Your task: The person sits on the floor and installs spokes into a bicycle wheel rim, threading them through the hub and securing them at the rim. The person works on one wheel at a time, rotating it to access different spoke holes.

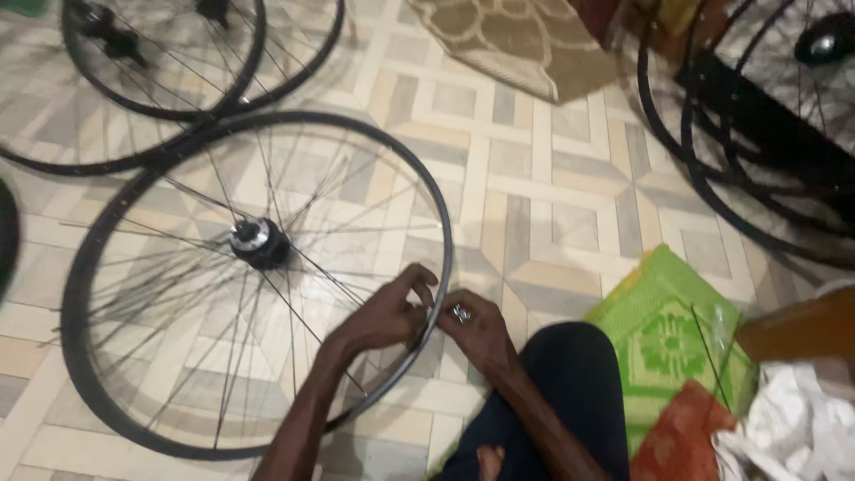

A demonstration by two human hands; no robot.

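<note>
Wheel rim (85, 267): dark metal, smooth, dull sheen. Spokes (178, 294): thin metal wire, faintly glinting. Hub (258, 242) at the rim's centre: black body, bright polished metal end. Small part (461, 313) at the rim's near edge, by the hands: shiny silver metal. Floor (534, 178) under the rim: glossy smooth tile, beige and grey. Mat (668, 330) right of the rim: woven plastic look, green, ribbed. Cloth (802, 428) beyond the mat: white, crumpled, matt.
</note>
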